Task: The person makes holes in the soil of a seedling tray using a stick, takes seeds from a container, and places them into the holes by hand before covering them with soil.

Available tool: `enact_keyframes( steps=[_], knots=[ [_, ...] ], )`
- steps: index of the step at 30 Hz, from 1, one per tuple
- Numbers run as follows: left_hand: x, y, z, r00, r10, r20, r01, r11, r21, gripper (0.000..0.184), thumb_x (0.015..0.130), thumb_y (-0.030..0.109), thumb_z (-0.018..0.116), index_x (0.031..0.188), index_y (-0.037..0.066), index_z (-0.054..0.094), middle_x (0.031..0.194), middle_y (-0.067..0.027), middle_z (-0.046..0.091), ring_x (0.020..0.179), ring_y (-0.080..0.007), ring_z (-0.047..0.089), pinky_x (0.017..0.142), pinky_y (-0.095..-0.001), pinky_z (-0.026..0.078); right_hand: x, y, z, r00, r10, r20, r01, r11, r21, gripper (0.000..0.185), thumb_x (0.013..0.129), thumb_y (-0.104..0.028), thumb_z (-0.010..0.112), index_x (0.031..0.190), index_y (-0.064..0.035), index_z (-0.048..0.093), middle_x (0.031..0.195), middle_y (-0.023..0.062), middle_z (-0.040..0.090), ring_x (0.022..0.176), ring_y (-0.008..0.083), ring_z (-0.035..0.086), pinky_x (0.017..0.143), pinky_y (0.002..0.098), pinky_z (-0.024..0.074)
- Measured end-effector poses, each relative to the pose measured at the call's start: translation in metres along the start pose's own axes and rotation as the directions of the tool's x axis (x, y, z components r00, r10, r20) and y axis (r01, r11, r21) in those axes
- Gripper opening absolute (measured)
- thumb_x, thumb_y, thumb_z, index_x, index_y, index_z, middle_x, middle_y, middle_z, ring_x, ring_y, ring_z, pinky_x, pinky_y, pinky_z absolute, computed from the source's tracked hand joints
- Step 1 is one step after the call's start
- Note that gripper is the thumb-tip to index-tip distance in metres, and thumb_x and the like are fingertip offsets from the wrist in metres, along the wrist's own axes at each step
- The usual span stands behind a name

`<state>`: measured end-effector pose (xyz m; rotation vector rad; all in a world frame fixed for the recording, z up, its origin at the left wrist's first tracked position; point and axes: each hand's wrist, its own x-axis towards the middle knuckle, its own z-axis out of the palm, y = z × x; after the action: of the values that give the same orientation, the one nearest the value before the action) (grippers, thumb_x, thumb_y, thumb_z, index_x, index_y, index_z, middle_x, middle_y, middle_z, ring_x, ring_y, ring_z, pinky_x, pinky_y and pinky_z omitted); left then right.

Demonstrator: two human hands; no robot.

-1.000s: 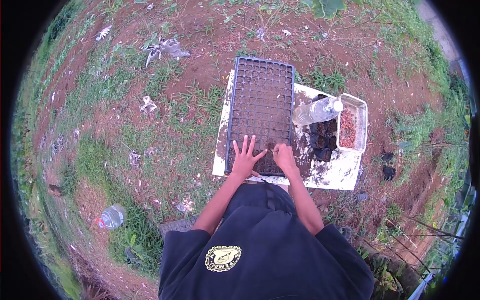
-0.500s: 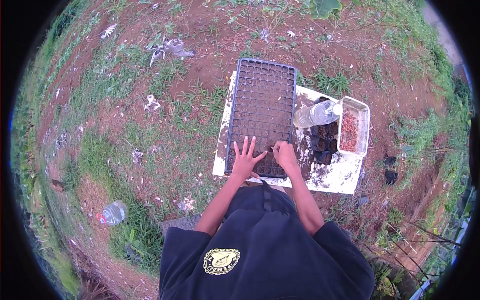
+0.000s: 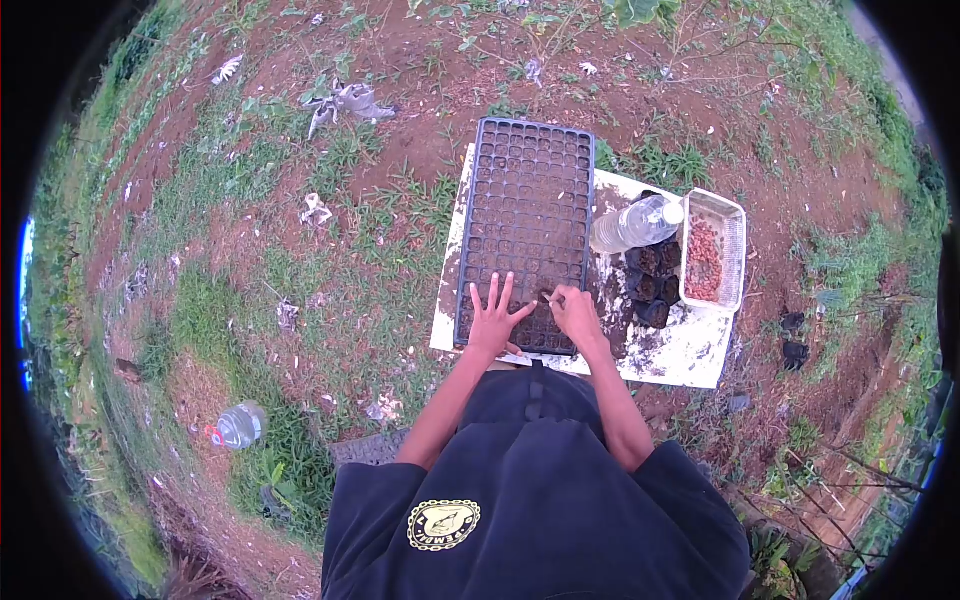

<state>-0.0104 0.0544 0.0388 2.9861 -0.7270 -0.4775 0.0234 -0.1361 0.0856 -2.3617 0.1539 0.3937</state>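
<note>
A dark seedling tray (image 3: 530,126) with many small soil-filled cells lies lengthwise in front of me. My left hand (image 3: 492,325) rests on its near left part, fingers spread wide over the cells. Close by on the right, my right hand (image 3: 575,315) is at the tray's near right part, its thumb and fingers pinched together low over the soil. Whatever the pinch holds, if anything, is too small to make out.
Under the tray is a soil-strewn white board (image 3: 680,355). To the right are a clear plastic bottle (image 3: 635,226), several black soil-filled pots (image 3: 650,285) and a white basket (image 3: 741,225) of reddish pellets (image 3: 704,262). A larger bottle (image 3: 240,425) lies on grass at left.
The whole view has shifted slightly. My right hand's fingers have changed position a little over the same part of the tray, while my left hand stays spread in place.
</note>
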Motion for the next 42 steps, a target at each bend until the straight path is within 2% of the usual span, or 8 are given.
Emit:
enact_keyframes(
  steps=[6,9,12,14,22,28,37,42],
  knots=[
    [-0.009,0.021,0.009,0.986,-0.16,-0.052,0.157,0.986,-0.051,0.123,0.044,0.06,0.089,0.151,0.05,0.031,0.164,-0.0249,0.004,0.151,-0.0469,0.006,0.113,-0.0745,0.011,0.005,0.01,-0.011,0.991,-0.12,0.058,0.133,0.913,-0.385,0.009,0.084,-0.016,0.071,0.089,-0.0089,0.071,0.077,0.019,0.07,0.079,0.0374,0.071,0.069,0.0469,0.0543],
    [-0.013,0.033,0.02,0.969,-0.241,-0.05,0.232,0.963,-0.136,0.121,0.048,0.068,0.083,0.153,0.048,0.027,0.164,-0.0262,0.005,0.15,-0.0482,0.006,0.112,-0.0746,0.01,0.011,0.016,0.006,0.971,-0.225,0.085,0.232,0.776,-0.587,0.013,0.086,-0.014,0.059,0.093,-0.0099,0.069,0.085,0.015,0.07,0.086,0.0334,0.071,0.071,0.0454,0.0541],
    [-0.014,0.036,0.045,0.954,-0.254,-0.162,0.209,0.946,-0.248,0.113,0.059,0.08,0.07,0.156,0.046,0.024,0.163,-0.0269,0.006,0.15,-0.0483,0.006,0.111,-0.0748,0.01,0.003,-0.007,0.023,0.942,-0.312,0.128,0.317,0.69,-0.651,0.01,0.085,-0.013,0.062,0.087,-0.0066,0.069,0.081,0.0148,0.07,0.077,0.0339,0.071,0.069,0.0444,0.0554],
    [-0.013,0.035,0.054,0.923,-0.233,-0.305,0.195,0.969,-0.148,0.105,0.067,0.086,0.057,0.157,0.044,0.021,0.163,-0.0267,0.007,0.151,-0.0469,0.007,0.111,-0.0751,0.008,0.004,-0.002,0.035,0.93,-0.339,0.142,0.346,0.679,-0.648,0.009,0.085,-0.013,0.062,0.086,-0.0069,0.068,0.082,0.0143,0.071,0.077,0.033,0.072,0.067,0.0428,0.0558],
    [-0.015,0.035,0.057,0.927,-0.245,-0.284,0.193,0.961,-0.2,0.101,0.069,0.085,0.055,0.156,0.045,0.024,0.164,-0.0253,0.007,0.151,-0.0447,0.007,0.111,-0.075,0.008,-0.007,0.014,0.008,0.973,-0.221,0.06,0.22,0.831,-0.511,0.009,0.084,-0.007,0.06,0.086,-0.0028,0.068,0.08,0.0185,0.07,0.078,0.0386,0.071,0.068,0.0499,0.0551],
    [-0.014,0.034,0.059,0.919,-0.245,-0.309,0.194,0.963,-0.187,0.101,0.068,0.084,0.056,0.156,0.044,0.026,0.164,-0.0245,0.008,0.152,-0.044,0.007,0.111,-0.0749,0.007,-0.012,-0.004,0.023,0.907,-0.378,0.184,0.416,0.742,-0.525,0.005,0.081,-0.004,0.063,0.083,-0.0009,0.067,0.089,0.0214,0.068,0.089,0.0387,0.069,0.075,0.0504,0.0555],
    [-0.012,0.033,0.063,0.912,-0.232,-0.339,0.19,0.97,-0.153,0.108,0.064,0.087,0.058,0.157,0.045,0.022,0.164,-0.0252,0.008,0.151,-0.0449,0.008,0.111,-0.0754,0.007,0.0,0.021,0.003,0.994,-0.072,0.081,0.088,0.973,-0.214,0.02,0.081,-0.009,0.07,0.101,-0.0108,0.074,0.086,0.0192,0.072,0.088,0.038,0.071,0.081,0.0464,0.055],
    [-0.011,0.033,0.065,0.922,-0.233,-0.31,0.194,0.969,-0.15,0.111,0.065,0.088,0.056,0.158,0.041,0.02,0.164,-0.025,0.008,0.151,-0.0444,0.007,0.111,-0.0754,0.007,0.0,0.025,0.01,0.985,-0.173,0.011,0.162,0.898,-0.409,0.021,0.081,-0.009,0.069,0.102,-0.0109,0.074,0.087,0.0197,0.072,0.087,0.0385,0.071,0.079,0.0473,0.0547]
  ],
)
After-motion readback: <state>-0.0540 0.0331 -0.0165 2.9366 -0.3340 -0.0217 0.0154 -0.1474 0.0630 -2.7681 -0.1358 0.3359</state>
